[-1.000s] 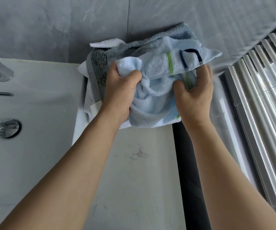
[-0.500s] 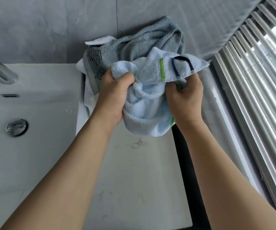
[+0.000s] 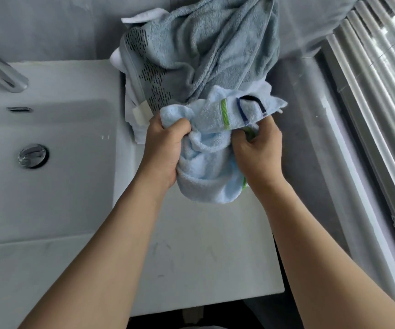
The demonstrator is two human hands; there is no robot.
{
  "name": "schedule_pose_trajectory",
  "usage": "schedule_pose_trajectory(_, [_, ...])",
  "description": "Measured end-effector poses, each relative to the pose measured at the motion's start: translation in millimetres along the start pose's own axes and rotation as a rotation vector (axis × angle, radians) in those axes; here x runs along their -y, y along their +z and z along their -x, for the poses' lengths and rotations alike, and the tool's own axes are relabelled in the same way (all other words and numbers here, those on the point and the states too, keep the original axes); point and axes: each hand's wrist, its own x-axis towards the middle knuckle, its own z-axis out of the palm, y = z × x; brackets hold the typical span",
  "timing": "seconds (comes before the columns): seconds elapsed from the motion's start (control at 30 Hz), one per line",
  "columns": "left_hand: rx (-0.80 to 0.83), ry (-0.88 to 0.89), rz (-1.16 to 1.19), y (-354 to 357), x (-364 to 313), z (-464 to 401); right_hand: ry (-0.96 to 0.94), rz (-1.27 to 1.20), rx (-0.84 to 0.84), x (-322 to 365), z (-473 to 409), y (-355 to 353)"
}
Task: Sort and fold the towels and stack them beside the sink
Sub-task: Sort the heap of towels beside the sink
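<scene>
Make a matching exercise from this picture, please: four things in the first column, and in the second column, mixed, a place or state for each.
Things:
1. light blue towel
2. grey-blue towel
3. drain plug
4. faucet

Places or states:
A. in the sink basin
B. bunched up, gripped by the left hand and the right hand
C. at the upper left edge, above the basin
D. crumpled against the wall, at the back of the counter

Pairs: 1-B, 2-D, 3-A, 4-C

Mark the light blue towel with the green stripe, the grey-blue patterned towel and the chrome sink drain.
light blue towel with the green stripe [image 3: 211,173]: head view, bunched lower body
grey-blue patterned towel [image 3: 215,46]: head view, crumpled middle
chrome sink drain [image 3: 32,156]: head view, stopper centre
</scene>
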Motion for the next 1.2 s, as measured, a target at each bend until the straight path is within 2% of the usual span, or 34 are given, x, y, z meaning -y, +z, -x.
schedule_pose_trajectory(0.47, [-0.180, -0.125, -0.189, -33.9, 83.8, -16.7, 0.155, 0.017, 0.215, -68.6, 23.9, 43.5])
schedule_pose_trajectory(0.57, [-0.322, -0.053, -0.447, -40.8, 106.6, -32.7, 0.149, 0.106, 0.411, -100.5, 26.7, 66.0])
schedule_pose_trajectory(0.63, [-0.356, -0.017, -0.640, -49.7, 123.4, -43.0, 0.128, 0.239, 0.596, -121.2, 34.7, 80.2])
schedule_pose_trajectory(0.67, [-0.354, -0.016, -0.694, -56.8, 134.2, -48.6, 0.104, 0.288, 0.627, -130.0, 39.6, 85.1])
schedule_pose_trajectory(0.8, [-0.308, -0.040, -0.855, -77.2, 162.0, -66.9, 0.083, 0.366, 0.560, -139.9, 45.9, 95.8])
schedule_pose_trajectory(0.9, [-0.352, -0.031, -0.857, -72.2, 149.3, -65.1, 0.071, 0.416, 0.596, -124.3, 38.1, 93.9])
schedule_pose_trajectory(0.97, [-0.426, 0.067, -0.840, -64.5, 135.7, -53.0, 0.009, 0.414, 0.537, -110.1, 34.4, 83.4])
schedule_pose_trajectory(1.03, [-0.468, 0.174, -0.835, -55.1, 122.4, -35.7, -0.039, 0.368, 0.397, -94.4, 29.7, 68.9])
schedule_pose_trajectory(1.2, [-0.397, 0.438, -0.801, -31.4, 78.9, -24.8, -0.170, 0.244, 0.138, -48.2, 0.9, 40.8])
